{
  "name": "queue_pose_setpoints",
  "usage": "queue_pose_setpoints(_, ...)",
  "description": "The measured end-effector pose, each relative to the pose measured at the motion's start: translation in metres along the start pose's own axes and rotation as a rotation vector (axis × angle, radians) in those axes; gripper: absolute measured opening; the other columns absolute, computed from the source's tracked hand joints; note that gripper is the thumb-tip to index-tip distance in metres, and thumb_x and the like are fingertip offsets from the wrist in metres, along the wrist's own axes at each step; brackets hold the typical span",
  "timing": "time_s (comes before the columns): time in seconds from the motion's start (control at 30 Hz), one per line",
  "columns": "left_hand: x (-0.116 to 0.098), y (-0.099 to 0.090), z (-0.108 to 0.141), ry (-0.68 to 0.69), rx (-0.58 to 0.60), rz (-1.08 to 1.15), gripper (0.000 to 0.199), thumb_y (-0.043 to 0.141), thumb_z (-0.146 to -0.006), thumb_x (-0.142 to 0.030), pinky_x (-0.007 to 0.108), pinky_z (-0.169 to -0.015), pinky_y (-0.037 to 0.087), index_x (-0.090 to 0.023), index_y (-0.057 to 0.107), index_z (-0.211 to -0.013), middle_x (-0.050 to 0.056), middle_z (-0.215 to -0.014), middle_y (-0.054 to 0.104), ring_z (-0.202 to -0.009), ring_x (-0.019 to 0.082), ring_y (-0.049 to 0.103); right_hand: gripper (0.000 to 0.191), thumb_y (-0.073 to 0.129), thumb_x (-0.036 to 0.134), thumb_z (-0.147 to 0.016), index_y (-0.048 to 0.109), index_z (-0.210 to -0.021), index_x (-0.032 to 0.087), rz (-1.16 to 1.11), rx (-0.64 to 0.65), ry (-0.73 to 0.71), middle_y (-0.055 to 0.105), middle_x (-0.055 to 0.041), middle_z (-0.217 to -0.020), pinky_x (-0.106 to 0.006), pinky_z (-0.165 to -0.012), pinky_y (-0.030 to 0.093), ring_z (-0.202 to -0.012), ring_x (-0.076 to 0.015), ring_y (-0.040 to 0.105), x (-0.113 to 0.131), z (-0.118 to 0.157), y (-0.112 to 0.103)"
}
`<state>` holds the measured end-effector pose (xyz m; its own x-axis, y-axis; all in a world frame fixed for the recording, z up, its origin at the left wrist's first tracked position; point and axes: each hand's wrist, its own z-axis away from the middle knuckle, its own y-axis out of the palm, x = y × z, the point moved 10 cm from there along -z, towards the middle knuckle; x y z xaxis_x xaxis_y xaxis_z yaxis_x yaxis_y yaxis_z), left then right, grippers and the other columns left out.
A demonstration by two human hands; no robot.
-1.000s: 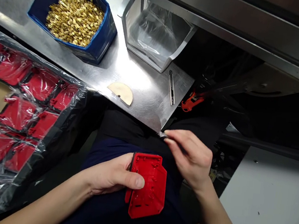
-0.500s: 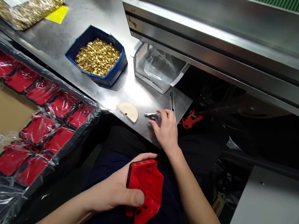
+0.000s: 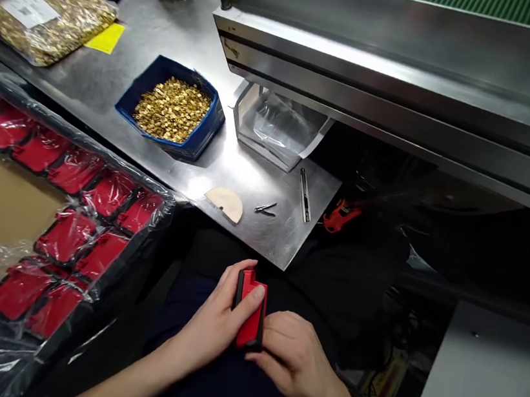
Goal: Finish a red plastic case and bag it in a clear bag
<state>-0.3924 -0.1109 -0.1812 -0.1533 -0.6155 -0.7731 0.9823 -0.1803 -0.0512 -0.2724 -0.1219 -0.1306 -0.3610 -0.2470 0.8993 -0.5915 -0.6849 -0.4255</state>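
A red plastic case (image 3: 250, 328) with black edges is held upright above my lap, its two halves folded together. My left hand (image 3: 213, 325) wraps around its left side, thumb across the top. On the opposite side my right hand (image 3: 298, 358) grips the case with curled fingers; their tips are partly hidden behind it. Beyond my hands, on the metal table (image 3: 283, 243), lie a small nail clipper (image 3: 266, 209), a slim silver cutter knife (image 3: 304, 195) and a half-round beige piece (image 3: 226, 203).
A blue bin (image 3: 204, 142) holds small gold-coloured metal parts. Beside it stands a clear-bagged grey bin (image 3: 279, 129). A lined box (image 3: 142, 241) at left holds several bagged red cases. A metal conveyor frame (image 3: 380, 103) overhangs the table; a bag of gold parts (image 3: 69, 16) lies far left.
My right hand has left the nail clipper and come back to grip the case. The case, open before, is now folded together and turned upright in my left hand.
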Motion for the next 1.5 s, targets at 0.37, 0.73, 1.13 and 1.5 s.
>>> queue_pose_setpoints(0.37, -0.01, -0.012, -0.017, 0.098, -0.072, 0.182, 0.031, 0.059, -0.099, -0.045, 0.032, -0.101, 0.05, -0.026, 0.08, -0.112, 0.004, -0.122, 0.078, -0.116, 0.025, 0.069, 0.033, 0.056, 0.042, -0.104, 0.071, -0.085, 0.02, -0.121, -0.024, 0.017, 0.063, -0.0025, -0.071, -0.03, -0.068, 0.042, -0.069, -0.0161, 0.057, -0.006, 0.0, -0.007)
queue_pose_setpoints(0.73, -0.011, -0.006, -0.011, 0.346, 0.101, -0.022, 0.039, 0.056, -0.099, -0.053, 0.051, -0.125, 0.033, -0.031, 0.074, -0.127, 0.005, -0.166, 0.04, -0.148, 0.034, 0.043, 0.023, 0.062, 0.038, -0.101, 0.076, -0.095, 0.02, -0.527, -0.166, 0.307, 0.071, -0.0023, -0.092, -0.028, -0.08, 0.048, -0.086, -0.0168, 0.064, -0.037, -0.009, -0.005)
queue_pose_setpoints(1.13, 0.002, 0.003, -0.016, 0.301, 0.099, 0.14, 0.034, 0.052, -0.103, -0.046, 0.06, -0.126, 0.027, -0.03, 0.082, -0.109, 0.007, -0.132, 0.074, -0.146, 0.034, 0.047, 0.024, 0.064, 0.038, -0.099, 0.076, -0.094, 0.019, -0.527, -0.157, 0.404, 0.073, -0.0015, -0.087, -0.028, -0.08, 0.048, -0.082, -0.017, 0.065, -0.043, -0.01, -0.002)
queue_pose_setpoints(1.5, 0.003, 0.003, 0.0, 0.258, 0.174, 0.299, 0.1, 0.074, -0.077, -0.073, 0.046, -0.128, 0.028, -0.04, 0.031, -0.16, 0.006, -0.172, 0.027, -0.155, 0.034, 0.031, 0.053, 0.038, 0.049, -0.109, 0.048, -0.067, 0.018, -0.363, -0.146, 0.415, 0.05, 0.0011, -0.069, -0.028, -0.06, 0.032, -0.062, -0.011, 0.044, -0.021, 0.0, -0.013)
